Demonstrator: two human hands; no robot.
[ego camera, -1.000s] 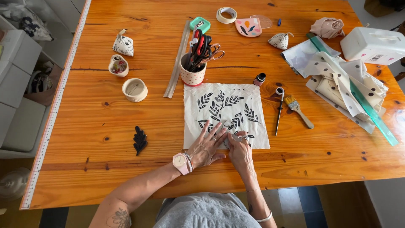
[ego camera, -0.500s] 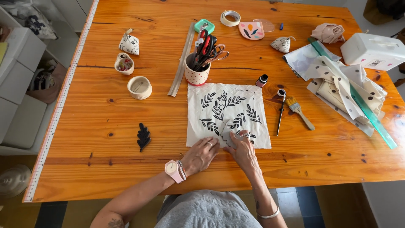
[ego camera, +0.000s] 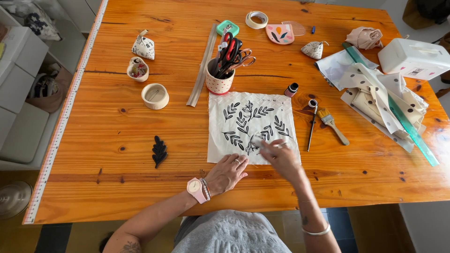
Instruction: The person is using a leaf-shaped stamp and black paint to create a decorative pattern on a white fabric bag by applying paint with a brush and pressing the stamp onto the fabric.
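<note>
A square of cream cloth (ego camera: pixel 253 124) printed with black leaf sprigs lies flat on the wooden table (ego camera: pixel 117 126). My left hand (ego camera: pixel 227 172) rests fingers down on the cloth's near edge, with a pink watch on its wrist. My right hand (ego camera: pixel 280 157) lies over the cloth's near right part, fingers pinched on something small and pale that I cannot make out. A black leaf-shaped stamp (ego camera: pixel 159 151) sits on the bare wood to the left of the cloth.
A dotted cup of scissors (ego camera: pixel 220 80) stands behind the cloth, a grey strip beside it. A small ink bottle (ego camera: pixel 291 89), roller (ego camera: pixel 311 122) and brush (ego camera: pixel 332 124) lie to the right. Spotted fabric, a green ruler (ego camera: pixel 398 112) and white box (ego camera: pixel 412 56) fill the right.
Both hands slid back from the middle of the cloth toward its near edge. My right hand lifted and now pinches something small over the near right part.
</note>
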